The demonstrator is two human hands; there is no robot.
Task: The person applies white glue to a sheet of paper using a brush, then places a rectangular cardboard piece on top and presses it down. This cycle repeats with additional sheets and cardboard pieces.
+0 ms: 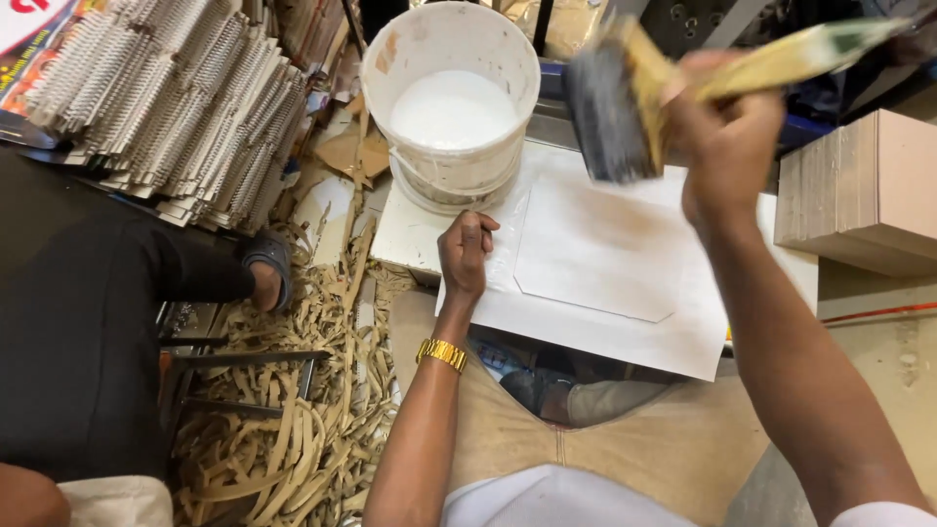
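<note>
Your left hand (466, 252) pressed the white sheet (605, 293) flat on the desk (410, 234), fingers curled. Your right hand (724, 146) clenched the wide brush (615, 107) above it; the card (600, 249) looked partly glued beside the paste bucket (451, 102).

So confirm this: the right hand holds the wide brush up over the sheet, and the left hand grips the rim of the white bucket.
Not quite. In the head view the left hand presses on the white sheet beside the white bucket, not gripping its rim. The right hand does hold the wide brush up over the sheet.
</note>
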